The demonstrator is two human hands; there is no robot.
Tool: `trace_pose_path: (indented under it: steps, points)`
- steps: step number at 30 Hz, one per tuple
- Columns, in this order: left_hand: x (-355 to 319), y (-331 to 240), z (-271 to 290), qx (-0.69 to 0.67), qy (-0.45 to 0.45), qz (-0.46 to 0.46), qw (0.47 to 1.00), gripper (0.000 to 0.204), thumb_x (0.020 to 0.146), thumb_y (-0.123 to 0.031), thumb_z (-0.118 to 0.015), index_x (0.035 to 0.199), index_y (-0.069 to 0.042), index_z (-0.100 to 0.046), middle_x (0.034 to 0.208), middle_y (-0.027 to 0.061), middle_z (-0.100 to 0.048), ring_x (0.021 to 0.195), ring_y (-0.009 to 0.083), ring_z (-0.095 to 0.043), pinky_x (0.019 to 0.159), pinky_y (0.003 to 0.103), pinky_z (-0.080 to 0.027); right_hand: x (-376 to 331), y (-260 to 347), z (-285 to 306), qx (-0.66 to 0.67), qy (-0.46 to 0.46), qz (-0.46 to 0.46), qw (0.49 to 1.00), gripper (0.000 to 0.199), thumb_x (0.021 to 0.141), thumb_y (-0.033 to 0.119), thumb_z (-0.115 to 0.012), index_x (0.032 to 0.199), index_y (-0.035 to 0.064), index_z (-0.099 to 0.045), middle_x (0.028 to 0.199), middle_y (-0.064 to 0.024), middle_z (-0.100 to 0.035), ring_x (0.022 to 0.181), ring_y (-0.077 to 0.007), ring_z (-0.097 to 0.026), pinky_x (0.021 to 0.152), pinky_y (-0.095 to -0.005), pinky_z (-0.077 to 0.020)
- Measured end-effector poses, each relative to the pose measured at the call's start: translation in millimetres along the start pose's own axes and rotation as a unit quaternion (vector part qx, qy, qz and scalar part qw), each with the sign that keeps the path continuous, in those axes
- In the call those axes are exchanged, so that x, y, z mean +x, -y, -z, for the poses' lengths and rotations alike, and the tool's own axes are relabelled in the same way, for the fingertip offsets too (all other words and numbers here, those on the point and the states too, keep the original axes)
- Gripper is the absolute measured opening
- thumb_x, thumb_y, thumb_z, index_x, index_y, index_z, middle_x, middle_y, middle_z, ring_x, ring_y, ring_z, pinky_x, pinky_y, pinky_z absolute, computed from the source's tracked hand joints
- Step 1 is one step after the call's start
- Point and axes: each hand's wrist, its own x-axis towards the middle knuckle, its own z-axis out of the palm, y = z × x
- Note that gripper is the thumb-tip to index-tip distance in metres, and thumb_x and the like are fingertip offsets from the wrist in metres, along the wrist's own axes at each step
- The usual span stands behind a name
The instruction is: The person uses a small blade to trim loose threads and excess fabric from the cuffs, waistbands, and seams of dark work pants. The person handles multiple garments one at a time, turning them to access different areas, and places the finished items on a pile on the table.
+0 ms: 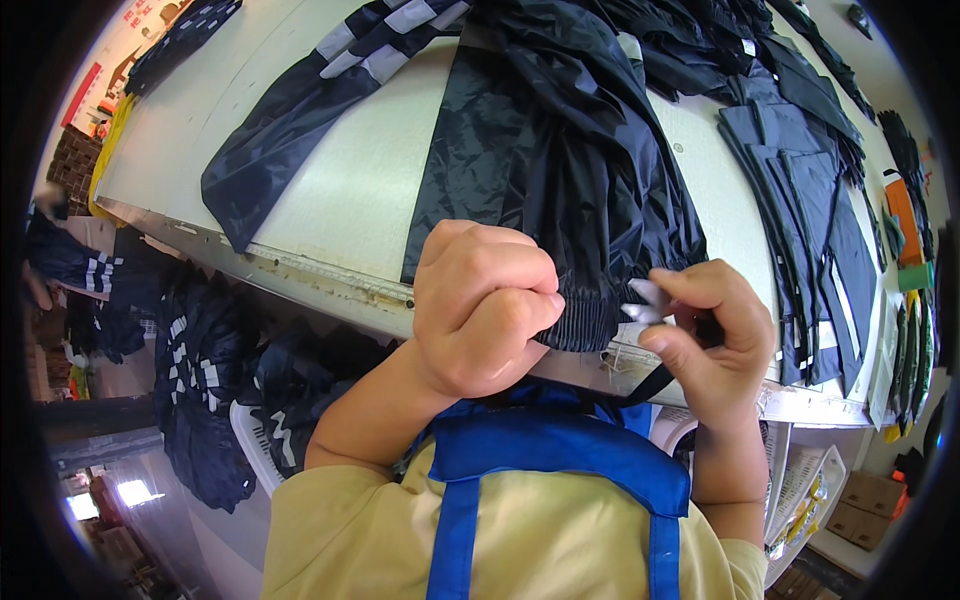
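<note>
A dark navy jacket lies on the worktable in front of me, its gathered elastic hem at the near edge. My left hand is closed in a fist at the left end of this hem, gripping it; the fingertips are hidden. Just right of the hem, my right hand pinches small metal thread snips between thumb and fingers. Their two pale blades stand apart and point left toward the hem. Loose threads hang below it. A sleeve with light reflective checks stretches to the left.
Stacked dark folded garments lie on the right of the pale table. More dark garments hang or lie below its left edge, near a white basket. Cardboard boxes stand at lower right.
</note>
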Motion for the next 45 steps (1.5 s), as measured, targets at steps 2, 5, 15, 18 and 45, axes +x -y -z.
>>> trace_pose_path:
  steps: [2,5,15,18,45]
  points:
    - [-0.6,-0.8,-0.2,0.002,-0.004,0.009,1.000,0.024,0.049,0.000,-0.065,0.070,-0.007,-0.054,0.077,0.0045,-0.057,0.064,0.0199,-0.058,0.059,0.029,-0.038,0.2,4.1,0.9,-0.033,0.032,0.031,0.998,0.035,0.062,0.015,-0.082,0.088,-0.0006,-0.067,0.072,-0.0075,-0.062,0.060,-0.0147,-0.055,0.052,-0.0234,-0.0394]
    - [-1.1,-0.6,0.0,0.007,0.001,0.007,1.000,0.025,0.049,0.000,-0.065,0.070,-0.008,-0.054,0.077,0.0045,-0.058,0.064,0.0197,-0.058,0.059,0.029,-0.038,-3.9,9.4,0.2,-0.047,0.058,0.046,0.996,0.037,0.058,0.019,-0.082,0.087,0.0005,-0.068,0.071,-0.0077,-0.063,0.061,-0.0188,-0.058,0.053,-0.0271,-0.0394]
    - [-0.6,-3.9,-0.1,0.009,-0.001,0.007,1.000,0.023,0.050,-0.001,-0.065,0.069,-0.008,-0.053,0.077,0.0037,-0.058,0.065,0.0193,-0.058,0.059,0.029,-0.038,-5.1,2.5,-3.2,0.014,0.085,0.062,0.994,0.034,0.062,0.019,-0.081,0.087,0.0006,-0.068,0.071,-0.0073,-0.064,0.059,-0.0162,-0.057,0.052,-0.0266,-0.0377]
    - [0.1,-4.0,-0.1,0.008,-0.001,0.004,1.000,0.023,0.051,-0.001,-0.065,0.069,-0.008,-0.053,0.077,0.0038,-0.058,0.064,0.0193,-0.058,0.059,0.029,-0.038,-9.4,-3.0,-2.3,0.094,0.048,-0.009,0.994,0.031,0.067,0.017,-0.080,0.090,0.0014,-0.067,0.073,-0.0058,-0.059,0.057,-0.0110,-0.048,0.051,-0.0235,-0.0354]
    - [72.1,94.6,1.5,0.096,0.223,0.056,0.968,0.068,0.067,-0.008,-0.072,0.127,-0.008,-0.042,0.133,0.0158,-0.041,0.120,0.0313,-0.043,0.097,0.036,-0.039,-14.1,-40.2,86.5,-0.007,0.042,0.065,0.997,0.014,0.071,0.010,-0.060,0.060,0.0063,-0.052,0.061,-0.0066,-0.057,0.049,-0.0185,-0.051,0.046,-0.0280,-0.0365]
